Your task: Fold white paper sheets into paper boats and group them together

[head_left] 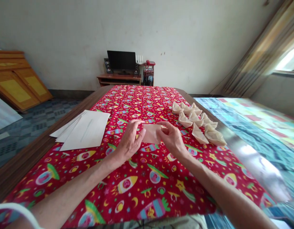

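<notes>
The top sheet of a fanned stack of pale sheets (88,130) carries a faint streak of marks running along it, too blurred to read. The stack lies on the left part of a counter (80,108), over a red cloth (134,168) printed with rockets, stars and moons.

Near the middle, a small sheet of paper (151,133) is held up between the two hands, above the cloth. The left hand (138,129) grasps its left edge between thumb and fingers; the right hand (162,128) pinches its right edge.

To the right, past the right hand, sits a cluster of folded paper shapes (196,119) with pointed tips. A white curved band (16,206) crosses in front of the left forearm at the lower left. By the far wall stand a dark monitor (121,60), speakers (108,65) and a red telephone (149,63).
</notes>
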The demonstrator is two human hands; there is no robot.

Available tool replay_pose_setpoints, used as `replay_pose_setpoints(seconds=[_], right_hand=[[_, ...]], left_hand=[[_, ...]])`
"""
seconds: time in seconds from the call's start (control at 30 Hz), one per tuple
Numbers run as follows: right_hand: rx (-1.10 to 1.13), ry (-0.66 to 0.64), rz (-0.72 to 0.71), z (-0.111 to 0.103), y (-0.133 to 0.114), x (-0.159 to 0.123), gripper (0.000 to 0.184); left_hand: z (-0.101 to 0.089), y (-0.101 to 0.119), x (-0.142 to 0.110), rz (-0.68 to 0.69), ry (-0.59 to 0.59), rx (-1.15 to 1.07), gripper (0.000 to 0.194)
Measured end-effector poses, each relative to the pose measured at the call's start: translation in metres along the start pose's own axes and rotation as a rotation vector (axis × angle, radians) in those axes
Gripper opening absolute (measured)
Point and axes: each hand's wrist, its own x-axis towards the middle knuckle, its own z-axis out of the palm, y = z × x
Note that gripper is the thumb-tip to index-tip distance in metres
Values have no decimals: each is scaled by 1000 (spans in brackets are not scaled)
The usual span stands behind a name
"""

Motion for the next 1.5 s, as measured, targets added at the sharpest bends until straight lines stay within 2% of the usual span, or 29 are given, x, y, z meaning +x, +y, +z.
replay_pose_setpoints(seconds=[0.13,0.2,0.27,0.33,0.47,0.53,0.63,0.7,0.77,0.83,0.93,1.1,1.23,1.3,1.37,1.5], right_hand=[[322,-75,221,2,8,3,23],[336,-137,290,4,9,2,20],[209,-219,310,6,9,1,13],[-45,-270,255,5,9,1,12],[-558,-227,90,0,13,4,25],[-734,-207,43,-2,17,4,22],[-882,-159,-66,-5,21,0,23],[-886,-137,-160,-6,22,-3,29],[-851,-156,-254,-7,23,-6,24],[-794,-225,-354,-6,24,-7,16],[-662,-321,-458,-5,29,-6,23],[-541,-412,-513,-10,34,-5,33],[-642,-528,-595,-18,27,-7,39],[-698,-548,-623,-18,23,-9,40],[-735,-534,-614,-17,21,-10,37],[-763,-402,-502,-15,24,-10,30]], left_hand=[[6,-11,-8,-157,-154,-177,44],[8,-16,-9,-181,-199,-210,48],[8,-21,-8,-176,-205,-173,51],[8,-27,-8,-152,-218,-102,49],[9,-38,-10,-12,-201,78,41],[8,-38,-11,85,-197,143,42],[7,-33,-13,208,-268,156,34],[6,-29,-12,228,-312,131,31],[5,-25,-11,203,-337,87,27],[5,-24,-8,173,-357,36,21],[4,-25,-3,151,-387,-16,12],[-2,-32,1,100,-410,-101,7],[-2,-32,0,80,-404,-96,6],[0,-30,-2,60,-389,-57,12],[3,-27,-4,36,-360,-19,18],[5,-27,-8,76,-324,19,18]])
